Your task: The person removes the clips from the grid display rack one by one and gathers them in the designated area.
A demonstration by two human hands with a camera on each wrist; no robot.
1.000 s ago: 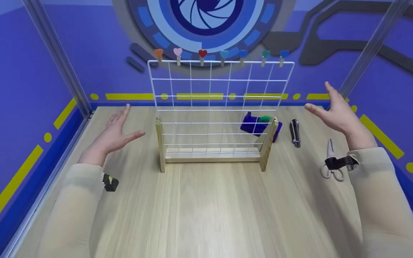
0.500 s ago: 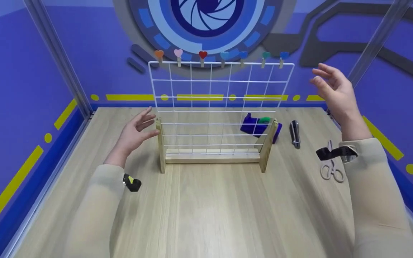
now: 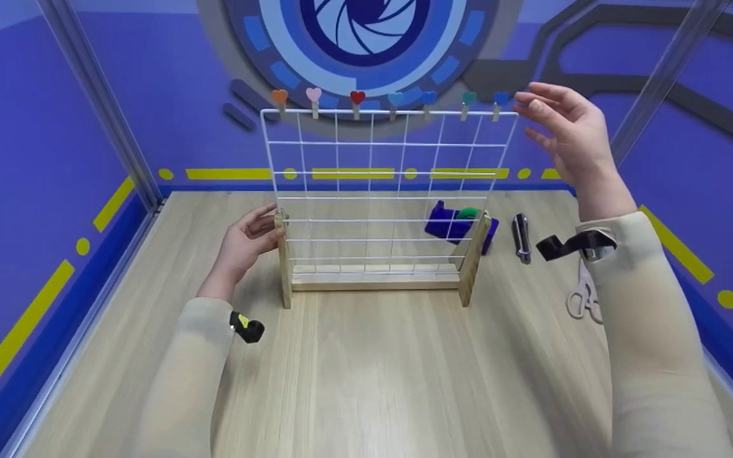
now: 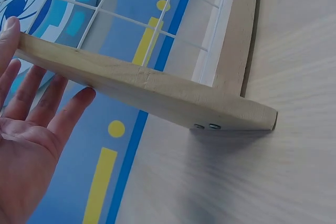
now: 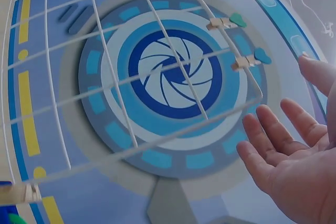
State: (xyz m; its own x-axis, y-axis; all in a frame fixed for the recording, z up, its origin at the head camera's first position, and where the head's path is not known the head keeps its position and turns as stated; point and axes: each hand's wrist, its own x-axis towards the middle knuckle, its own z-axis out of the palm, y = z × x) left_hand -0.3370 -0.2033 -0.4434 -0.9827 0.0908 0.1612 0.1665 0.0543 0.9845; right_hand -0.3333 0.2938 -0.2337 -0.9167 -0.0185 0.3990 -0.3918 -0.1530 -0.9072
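A white wire grid stands upright in a wooden base. Several small wooden pegs with coloured hearts line its top bar, among them a red heart peg and a blue heart peg at the right end. My left hand is at the left wooden post, thumb near its top end and fingers loosely spread along its outer side. Beside the grid's upper right corner is my right hand, its fingers slightly bent with nothing between them, fingertips close to the corner in the right wrist view.
Behind the right post sits a purple tape dispenser with a green roll. A slim black-and-silver tool lies right of it. Scissors lie partly hidden under my right forearm. Blue panels enclose the table.
My left hand has moved right to the left post. The right hand has risen and moved left to the grid's upper right corner, its fingers bending. The stand stays in place.
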